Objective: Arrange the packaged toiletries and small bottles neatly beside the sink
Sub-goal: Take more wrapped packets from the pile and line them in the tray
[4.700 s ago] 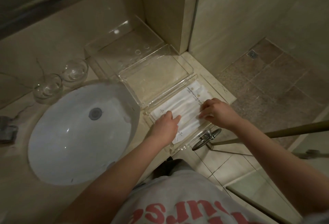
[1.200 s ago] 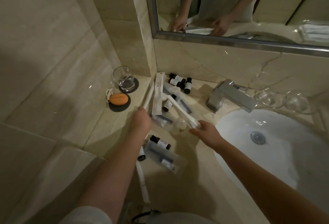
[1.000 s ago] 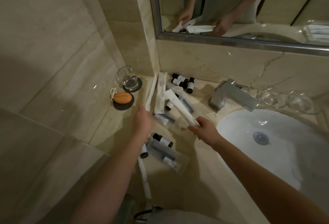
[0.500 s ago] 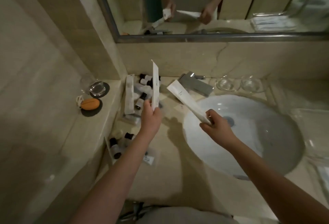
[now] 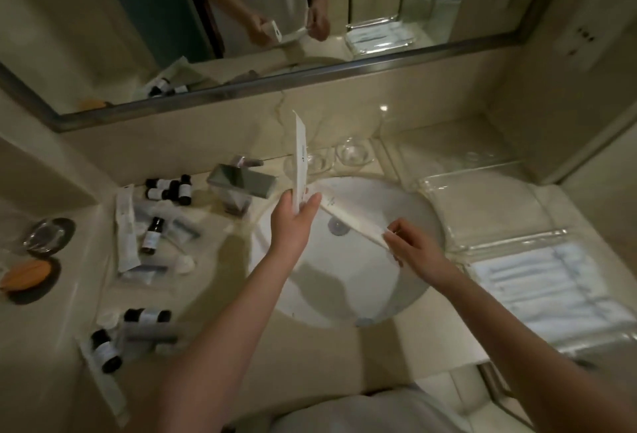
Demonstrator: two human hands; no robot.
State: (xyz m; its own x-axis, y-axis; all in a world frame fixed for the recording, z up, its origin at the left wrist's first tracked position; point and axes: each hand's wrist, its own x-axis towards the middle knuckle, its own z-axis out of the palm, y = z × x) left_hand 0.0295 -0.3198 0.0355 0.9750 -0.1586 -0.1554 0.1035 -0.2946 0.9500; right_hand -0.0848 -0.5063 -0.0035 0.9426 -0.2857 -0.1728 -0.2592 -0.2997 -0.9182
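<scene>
Midway: your left hand pinches one packet, right hand grips a second packet; bottles at 9 o'clock lie scattered.

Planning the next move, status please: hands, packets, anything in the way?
Left hand grips a white packet upright. Right hand pinches a second packet, both over the sink. Nothing between them and the clear tray; bottles scattered left of the faucet.

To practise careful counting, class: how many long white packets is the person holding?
2. The upright packet is pinched in the left hand; the slanted packet is held over the sink by the right hand. No others show in either hand.
</scene>
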